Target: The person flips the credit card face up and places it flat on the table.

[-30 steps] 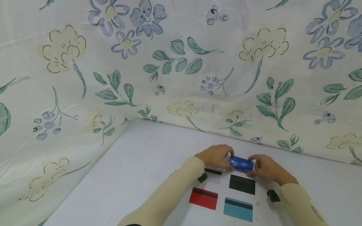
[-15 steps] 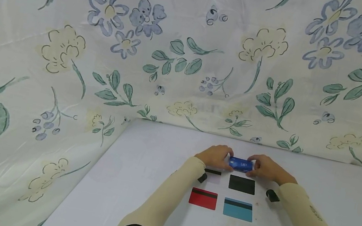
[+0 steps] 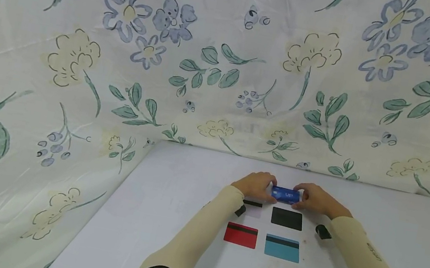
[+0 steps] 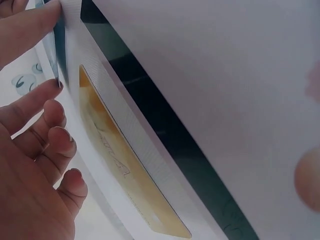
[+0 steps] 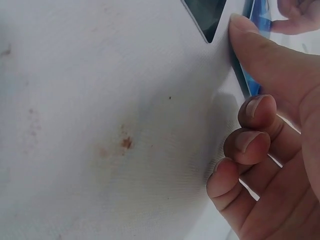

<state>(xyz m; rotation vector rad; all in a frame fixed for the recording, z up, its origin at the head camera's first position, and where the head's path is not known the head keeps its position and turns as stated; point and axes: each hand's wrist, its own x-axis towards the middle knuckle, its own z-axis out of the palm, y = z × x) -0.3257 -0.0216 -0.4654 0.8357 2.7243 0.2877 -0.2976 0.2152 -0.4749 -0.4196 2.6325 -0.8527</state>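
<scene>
A blue card with "VIP" on it (image 3: pixel 285 195) stands tilted up between both hands near the far side of the white table. At its left end my left hand (image 3: pixel 256 186) pinches it between thumb and finger. The right hand (image 3: pixel 320 201) pinches the opposite end the same way. Seen nearly edge-on in the right wrist view, the blue card (image 5: pixel 261 20) sits beyond the right thumb, whose other fingers curl loosely. In the left wrist view a gold card (image 4: pixel 122 165) lies below the left hand, beside a pale card with a dark stripe (image 4: pixel 250 100).
Nearer than the hands lie a black card (image 3: pixel 287 219), a red card (image 3: pixel 240 235) and a light blue card (image 3: pixel 282 248) with a dark stripe. The white table (image 3: pixel 172 184) has brownish stains. A flower-patterned cloth (image 3: pixel 220 101) hangs behind it.
</scene>
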